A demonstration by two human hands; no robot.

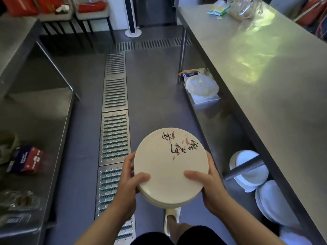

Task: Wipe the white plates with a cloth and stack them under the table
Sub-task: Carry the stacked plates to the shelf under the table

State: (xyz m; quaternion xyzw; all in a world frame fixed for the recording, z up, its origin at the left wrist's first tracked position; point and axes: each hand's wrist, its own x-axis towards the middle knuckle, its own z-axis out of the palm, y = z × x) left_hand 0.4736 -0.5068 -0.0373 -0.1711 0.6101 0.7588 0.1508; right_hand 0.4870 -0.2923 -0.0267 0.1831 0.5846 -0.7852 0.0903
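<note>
I hold a small stack of white plates (168,167) in front of me over the floor; the top plate bears black brush characters and pink petals. My left hand (129,181) grips the stack's left edge with the thumb on top. My right hand (208,183) grips the right edge the same way. On the lower shelf (221,121) under the steel table (265,68) at my right stand stacks of white plates (247,168) and more white plates (272,200) nearer to me. No cloth is in view.
Farther along the shelf sits a bag-wrapped white pile (201,85) beside a blue box (190,74). A floor drain grate (115,124) runs down the aisle. A steel counter (35,138) on the left carries a red-and-blue box (26,159) and bags. Chairs (74,15) stand at the far end.
</note>
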